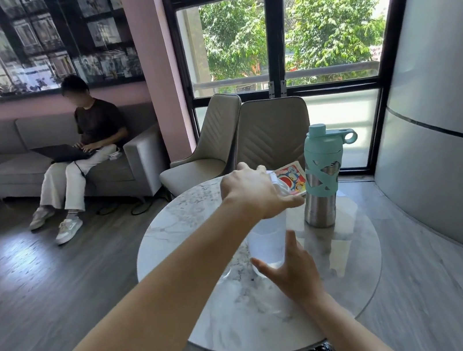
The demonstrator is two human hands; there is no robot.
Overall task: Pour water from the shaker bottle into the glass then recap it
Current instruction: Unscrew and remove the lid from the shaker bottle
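Note:
A translucent shaker bottle [267, 239], partly filled with water, stands upright near the middle of the round marble table [214, 305]. My left hand [252, 191] reaches over it from the left and grips its top, where a bit of pale lid [273, 175] shows past my fingers. My right hand [295, 270] cups the bottle's lower part, thumb up its right side and fingers around the front of the base. A faint clear curved edge, perhaps the glass [227, 273], shows left of the bottle's base, mostly hidden by my left forearm.
A steel bottle with a teal lid and sleeve [323, 179] stands just right of the shaker. A colourful cartoon card or booklet [292, 176] lies behind it. Two beige chairs [272, 132] stand beyond the table. A person sits with a laptop on a grey sofa [136, 157] at the left.

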